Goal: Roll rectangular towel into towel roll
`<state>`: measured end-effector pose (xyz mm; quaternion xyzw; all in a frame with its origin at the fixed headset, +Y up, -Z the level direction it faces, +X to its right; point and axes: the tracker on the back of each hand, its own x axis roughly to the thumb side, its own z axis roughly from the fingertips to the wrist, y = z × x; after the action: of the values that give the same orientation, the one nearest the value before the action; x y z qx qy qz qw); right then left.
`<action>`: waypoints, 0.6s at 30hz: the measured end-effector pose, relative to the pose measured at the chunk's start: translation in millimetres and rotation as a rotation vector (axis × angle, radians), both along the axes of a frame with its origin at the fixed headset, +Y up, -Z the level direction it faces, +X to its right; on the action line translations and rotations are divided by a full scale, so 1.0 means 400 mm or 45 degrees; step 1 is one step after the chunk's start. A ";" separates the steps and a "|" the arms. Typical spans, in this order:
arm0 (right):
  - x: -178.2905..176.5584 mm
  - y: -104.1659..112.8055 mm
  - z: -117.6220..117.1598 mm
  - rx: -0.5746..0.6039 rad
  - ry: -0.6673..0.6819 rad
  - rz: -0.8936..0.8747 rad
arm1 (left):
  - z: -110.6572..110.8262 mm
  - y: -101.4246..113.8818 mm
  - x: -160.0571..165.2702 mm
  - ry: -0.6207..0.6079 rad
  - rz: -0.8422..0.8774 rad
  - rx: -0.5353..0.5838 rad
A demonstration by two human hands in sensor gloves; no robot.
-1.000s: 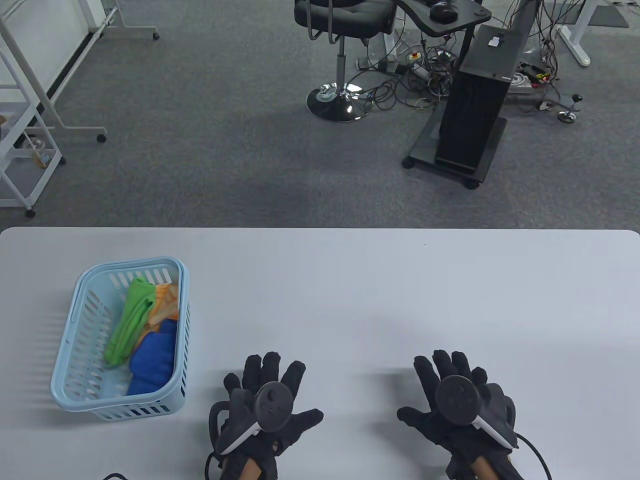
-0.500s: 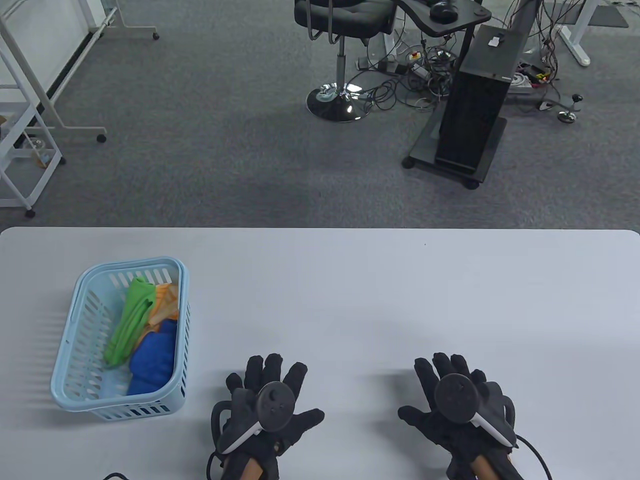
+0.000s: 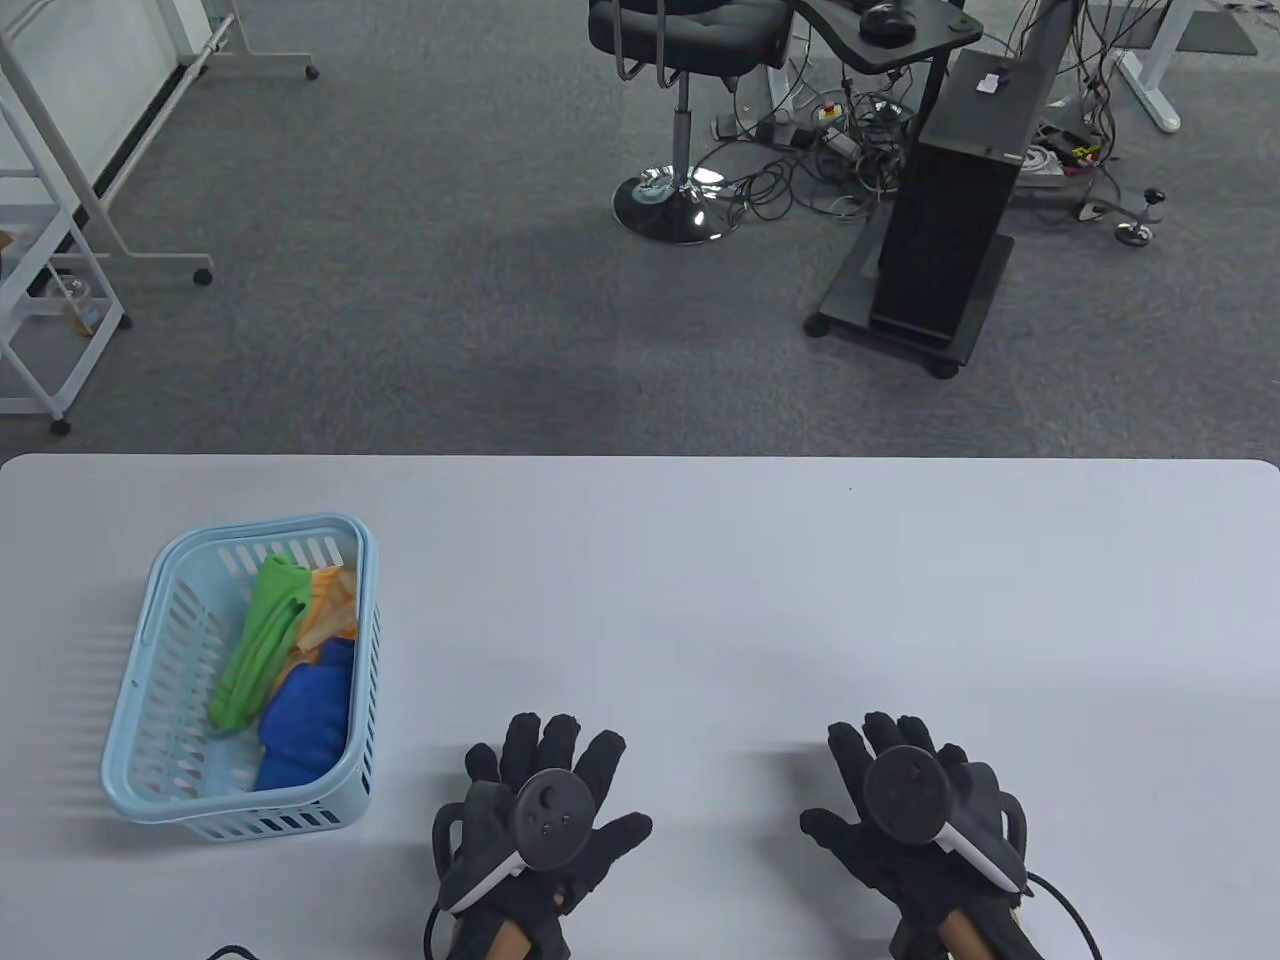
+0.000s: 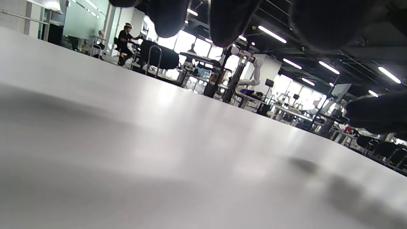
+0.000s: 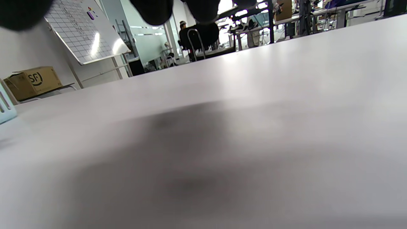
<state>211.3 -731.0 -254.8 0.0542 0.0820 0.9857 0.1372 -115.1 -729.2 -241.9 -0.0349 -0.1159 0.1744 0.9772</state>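
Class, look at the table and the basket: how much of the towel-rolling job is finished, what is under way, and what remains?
Done: nothing yet. The green towel, the blue towel and an orange one lie bunched in the basket; no roll is visible.

In hand: nothing. The left hand and the right hand are spread over the bare table.

Left: take out a towel, lay it flat, roll it.

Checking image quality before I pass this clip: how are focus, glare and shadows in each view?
Table view: sharp, evenly lit, soft shadows beside the basket and ahead of both hands. Left wrist view: near table blurred, ceiling-light glare on it, fingertips out of focus. Right wrist view: tabletop blurred, a broad dark shadow across it, background sharper.
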 end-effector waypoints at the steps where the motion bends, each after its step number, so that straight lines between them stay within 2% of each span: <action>1: -0.001 0.000 0.000 -0.003 0.003 0.000 | 0.004 0.012 0.004 0.012 0.009 0.012; 5: -0.003 -0.001 -0.001 -0.015 0.002 0.003 | 0.012 0.055 0.022 0.032 -0.021 0.057; 9: -0.002 -0.004 -0.001 -0.033 -0.001 0.015 | -0.015 0.112 0.013 -0.003 -0.075 0.033; 13: -0.002 -0.004 0.000 -0.037 -0.003 0.011 | -0.054 0.206 -0.045 0.032 -0.144 0.041; 15: -0.001 -0.005 -0.001 -0.037 -0.004 0.014 | -0.081 0.271 -0.101 0.091 -0.138 0.095; 18: -0.002 -0.007 -0.001 -0.044 -0.005 0.019 | -0.116 0.327 -0.179 0.187 -0.112 0.108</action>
<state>210.6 -733.9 -255.4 0.0494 0.0993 0.9852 0.1308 -186.5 -598.6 -288.3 0.0144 -0.0496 0.1285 0.9904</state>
